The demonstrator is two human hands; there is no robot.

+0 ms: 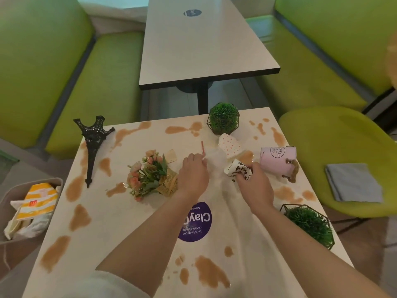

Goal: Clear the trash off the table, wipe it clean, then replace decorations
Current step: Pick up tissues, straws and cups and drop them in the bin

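The right hand (254,186) is gripping the crumpled paper cup (237,168) at table (247,265) centre; the left hand (193,174) is pinching the straw (202,148), whose long axis is pointing away. The trash bin (12,191) is lying far left, nearer the left hand.

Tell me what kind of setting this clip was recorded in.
Probably a cafe or fast-food dining area: green booth benches flank a long table, the near table carries a purple keep-clean sticker, and a bin holds fast-food wrappers.
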